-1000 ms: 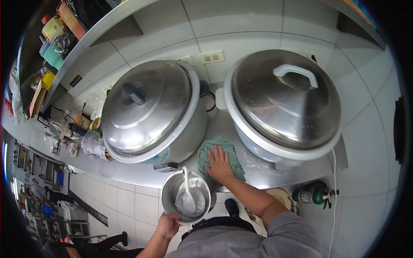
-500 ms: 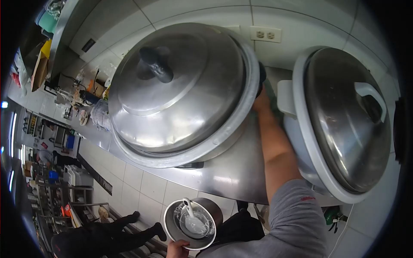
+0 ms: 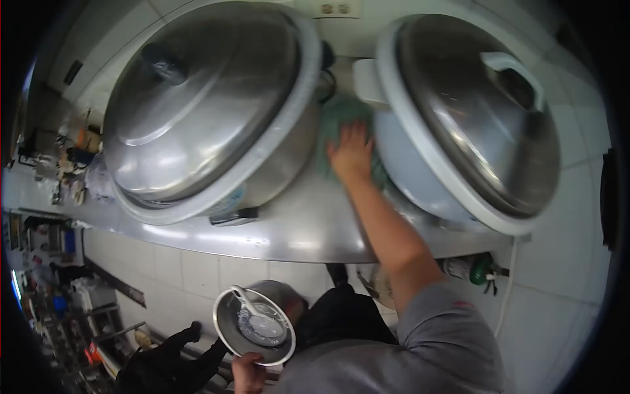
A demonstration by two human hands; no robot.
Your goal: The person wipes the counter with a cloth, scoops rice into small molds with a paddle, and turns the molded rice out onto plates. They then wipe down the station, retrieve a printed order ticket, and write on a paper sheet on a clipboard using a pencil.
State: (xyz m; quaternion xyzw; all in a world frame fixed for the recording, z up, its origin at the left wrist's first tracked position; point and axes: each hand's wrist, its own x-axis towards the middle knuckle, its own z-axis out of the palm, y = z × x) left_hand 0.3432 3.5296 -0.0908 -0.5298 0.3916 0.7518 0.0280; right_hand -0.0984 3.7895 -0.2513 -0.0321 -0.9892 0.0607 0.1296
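My left hand (image 3: 249, 373) is closed on the rim of a metal pot (image 3: 281, 358) at the bottom of the view. Inside the pot lie a white-handled ladle (image 3: 246, 301) and something clear and shiny that I cannot make out. Between two big lidded cookers, my right hand (image 3: 353, 150) rests on a green cloth (image 3: 338, 113), fingers spread. The cloth lies on the steel counter (image 3: 308, 226). To the left of that hand stands the larger steel-lidded cooker (image 3: 223, 105); close on its right is the white-rimmed cooker (image 3: 472, 118).
A wall outlet (image 3: 335, 8) is above the counter. Under the counter at right are a green gas cylinder (image 3: 482, 269) and a white cord (image 3: 508, 295). A person in dark clothes (image 3: 157, 358) is at lower left, near shelves. Cluttered items (image 3: 72, 161) sit on the far left counter.
My right hand has come from beside the larger cooker's handle side onto the green cloth. The view has shifted, so both cookers appear further up and left. My left hand keeps the pot.
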